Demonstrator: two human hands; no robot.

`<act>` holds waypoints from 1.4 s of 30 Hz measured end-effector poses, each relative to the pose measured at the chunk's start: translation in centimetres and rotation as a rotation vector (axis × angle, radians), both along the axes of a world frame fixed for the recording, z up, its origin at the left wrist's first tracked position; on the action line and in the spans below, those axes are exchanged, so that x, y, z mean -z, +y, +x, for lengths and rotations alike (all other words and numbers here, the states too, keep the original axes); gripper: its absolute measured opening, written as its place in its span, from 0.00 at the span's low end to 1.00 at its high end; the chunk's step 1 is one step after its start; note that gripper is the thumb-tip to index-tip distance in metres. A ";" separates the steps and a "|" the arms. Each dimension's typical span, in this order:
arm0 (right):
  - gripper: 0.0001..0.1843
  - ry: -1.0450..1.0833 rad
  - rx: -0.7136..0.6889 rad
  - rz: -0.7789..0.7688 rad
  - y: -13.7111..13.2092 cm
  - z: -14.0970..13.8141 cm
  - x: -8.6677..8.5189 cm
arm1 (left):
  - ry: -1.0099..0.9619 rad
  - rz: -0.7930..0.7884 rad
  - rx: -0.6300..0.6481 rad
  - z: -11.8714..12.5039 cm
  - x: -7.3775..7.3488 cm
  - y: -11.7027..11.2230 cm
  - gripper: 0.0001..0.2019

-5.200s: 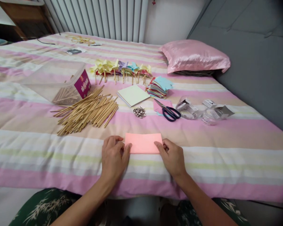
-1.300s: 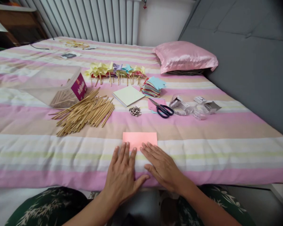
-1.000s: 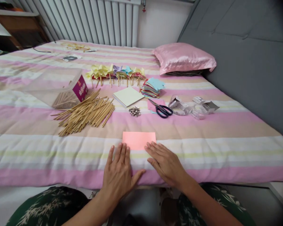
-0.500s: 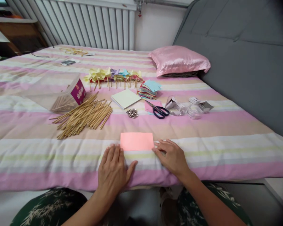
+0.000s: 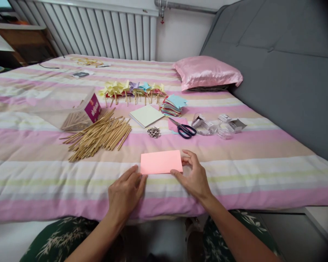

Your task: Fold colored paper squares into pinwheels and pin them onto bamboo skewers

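Note:
A folded sheet of pink paper, a wide rectangle, sits near the front edge of the bed, its right end slightly raised. My right hand grips that right end, thumb on the front and fingers behind it. At the lower left corner, my left hand pinches the paper between thumb and forefinger; the fingertips behind it are partly hidden. Beyond the paper lie a small heap of shiny metal pieces and dark-handled scissors, which rest partly on a pink slip.
Thin wooden sticks are heaped at left beside a clear plastic box. Behind are a pale paper stack, cut coloured papers and paper pinwheels. Clear tape rolls lie right; a pink pillow is farther back.
My left hand has gone from lying flat beside the paper to pinching its corner. My right hand has taken hold of the right end, which has lifted and tilted a little.

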State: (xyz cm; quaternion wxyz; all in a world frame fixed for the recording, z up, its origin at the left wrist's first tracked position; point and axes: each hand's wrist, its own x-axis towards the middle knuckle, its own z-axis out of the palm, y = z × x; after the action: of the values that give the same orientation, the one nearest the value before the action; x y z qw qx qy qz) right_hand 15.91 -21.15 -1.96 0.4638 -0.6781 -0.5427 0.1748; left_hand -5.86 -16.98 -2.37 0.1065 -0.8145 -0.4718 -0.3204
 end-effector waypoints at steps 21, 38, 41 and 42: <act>0.13 -0.413 -0.051 0.218 -0.1 -0.6 0.9 | 0.001 -0.217 -0.134 0.1 -0.4 0.0 0.25; 0.16 -0.786 0.099 0.398 -0.7 -1.3 0.8 | -0.051 -0.004 0.092 0.2 -0.6 0.0 0.32; 0.13 -0.854 0.083 0.321 -0.8 -2.7 0.7 | -0.047 0.028 0.171 0.3 -0.6 0.0 0.37; 0.12 -0.862 0.052 0.293 -0.9 -3.3 0.7 | -0.031 0.040 0.199 0.3 -0.5 0.0 0.38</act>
State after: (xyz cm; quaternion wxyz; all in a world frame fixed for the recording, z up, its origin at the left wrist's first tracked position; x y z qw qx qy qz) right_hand 12.63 -22.04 -2.69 0.2911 -0.6297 -0.6879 -0.2137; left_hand -5.55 -17.00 -1.85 0.0829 -0.8501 -0.3835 -0.3513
